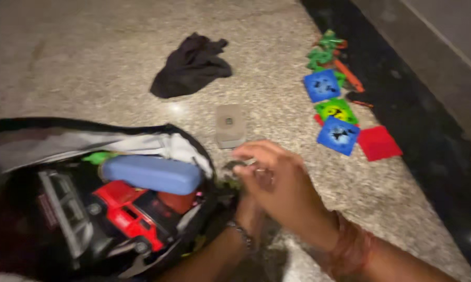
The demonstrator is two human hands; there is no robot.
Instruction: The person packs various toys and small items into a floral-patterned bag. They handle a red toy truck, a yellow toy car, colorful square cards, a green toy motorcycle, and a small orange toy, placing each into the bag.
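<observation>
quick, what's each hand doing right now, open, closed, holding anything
Left hand: mostly hidden behind the right, beside the open bag; grip cannot be told.
Right hand: fingers curled in; blurred, so any held thing cannot be told.

A single head-worn view looks steeply down and forward from close above the speckled floor (pixel 89 62). The open bag (pixel 16 156) fills the near left; coloured tiles (pixel 340 134) lie far right by the dark border.
</observation>
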